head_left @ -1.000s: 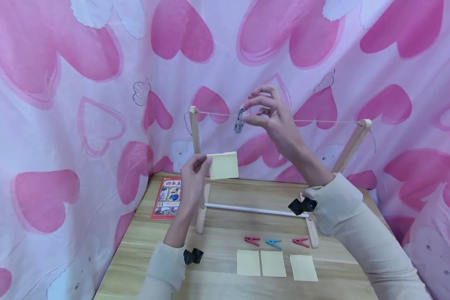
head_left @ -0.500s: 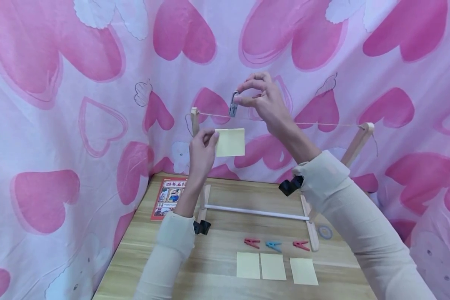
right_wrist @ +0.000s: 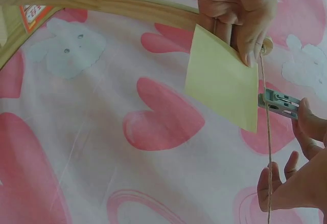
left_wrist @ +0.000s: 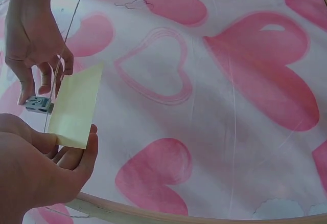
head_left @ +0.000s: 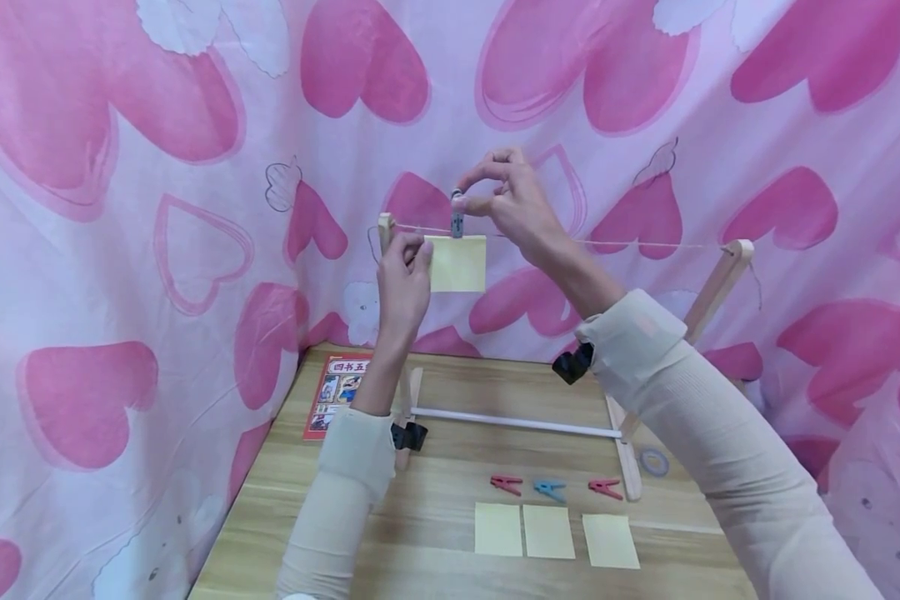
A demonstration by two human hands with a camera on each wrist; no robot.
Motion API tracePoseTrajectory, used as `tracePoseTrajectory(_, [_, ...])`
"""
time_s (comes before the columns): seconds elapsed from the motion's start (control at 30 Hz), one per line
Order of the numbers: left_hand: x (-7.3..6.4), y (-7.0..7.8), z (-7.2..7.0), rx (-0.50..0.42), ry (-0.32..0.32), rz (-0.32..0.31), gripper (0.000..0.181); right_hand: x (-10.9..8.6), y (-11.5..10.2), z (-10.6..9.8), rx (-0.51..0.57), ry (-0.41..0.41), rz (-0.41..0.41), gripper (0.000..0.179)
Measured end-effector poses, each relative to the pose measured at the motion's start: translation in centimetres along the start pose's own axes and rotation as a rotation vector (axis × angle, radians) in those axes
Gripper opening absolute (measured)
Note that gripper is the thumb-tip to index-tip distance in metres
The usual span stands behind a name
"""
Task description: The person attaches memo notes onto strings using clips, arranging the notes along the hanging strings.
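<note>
My left hand (head_left: 405, 283) pinches a pale yellow sticky note (head_left: 459, 265) at its left edge. The note's top edge is held up close to the string (head_left: 645, 245) that runs between two wooden posts. Between thumb and index finger, my right hand (head_left: 513, 200) grips a grey clothespin (head_left: 457, 218) by its upper end. In the right wrist view the clothespin (right_wrist: 280, 103) sits at the string (right_wrist: 269, 137), beside the edge of the note (right_wrist: 222, 81). Whether its jaws have caught the paper, I cannot tell.
On the table (head_left: 420, 533) lie two red clothespins, a blue clothespin (head_left: 550, 489), and three yellow notes, one of them the right-hand note (head_left: 610, 541). A white rod (head_left: 517, 423) joins the wooden stand's feet. A red book (head_left: 333, 392) and a tape roll (head_left: 654, 462) flank it.
My left hand has raised the note to just under the string. The right hand has moved left with the clothespin, up and then slightly down, so that it meets the note's top edge.
</note>
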State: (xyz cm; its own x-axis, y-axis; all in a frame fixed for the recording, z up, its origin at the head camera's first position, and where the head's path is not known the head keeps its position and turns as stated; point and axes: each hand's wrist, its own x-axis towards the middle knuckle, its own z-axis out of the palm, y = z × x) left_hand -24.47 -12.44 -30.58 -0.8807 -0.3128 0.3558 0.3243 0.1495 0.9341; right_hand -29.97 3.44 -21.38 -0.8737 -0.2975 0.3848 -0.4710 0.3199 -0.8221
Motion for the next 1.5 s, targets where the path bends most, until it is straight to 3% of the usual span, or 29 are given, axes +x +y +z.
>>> tracePoseTrajectory(0.57, [0.4, 0.4, 0.1, -0.018, 0.013, 0.026, 0.023, 0.2, -0.2, 0.6, -0.081, -0.098, 0.027, 0.024])
tracePoseTrajectory(0.83, [0.5, 0.2, 0.7, 0.012, 0.020, 0.024, 0.023, 0.0, 0.4, 0.0, -0.142, -0.125, -0.010, 0.030])
tracePoseTrajectory(1.33, [0.1, -1.1, 1.6, -0.017, -0.018, -0.045, 0.030, -0.4, 1.4, -0.7, -0.195, -0.139, -0.038, 0.042])
tracePoseTrajectory(1.5, [-0.2, -1.8, 1.6, -0.033, -0.024, -0.033, 0.032, -1.0, 1.2, -1.0, -0.196, -0.125, -0.088, 0.043])
